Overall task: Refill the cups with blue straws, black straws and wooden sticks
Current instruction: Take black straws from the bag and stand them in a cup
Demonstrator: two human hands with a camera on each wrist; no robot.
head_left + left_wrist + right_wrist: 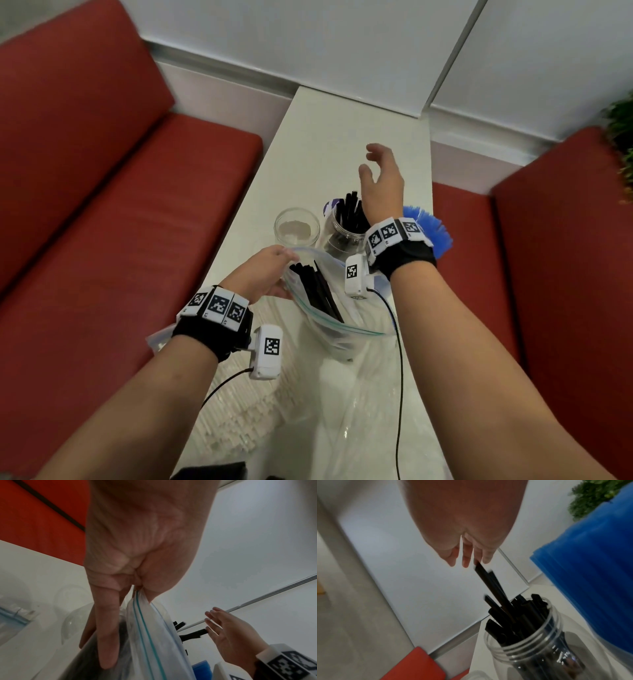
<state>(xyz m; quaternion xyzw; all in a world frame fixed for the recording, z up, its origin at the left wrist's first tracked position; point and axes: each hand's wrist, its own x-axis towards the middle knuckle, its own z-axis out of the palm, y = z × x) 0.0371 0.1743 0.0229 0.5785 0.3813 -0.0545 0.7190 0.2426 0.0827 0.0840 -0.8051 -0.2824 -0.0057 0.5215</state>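
At frame centre, the left hand [265, 274] pinches the zip bag [329, 308] of black straws [317, 289]. Above, the right hand [383, 178] hovers, fingers [212, 615] spread wide, over the straw-filled jar [346, 229] on the white surface [308, 154].

Café booth, red padded benches [137, 219], narrow white table [329, 144], straw jars [346, 233]
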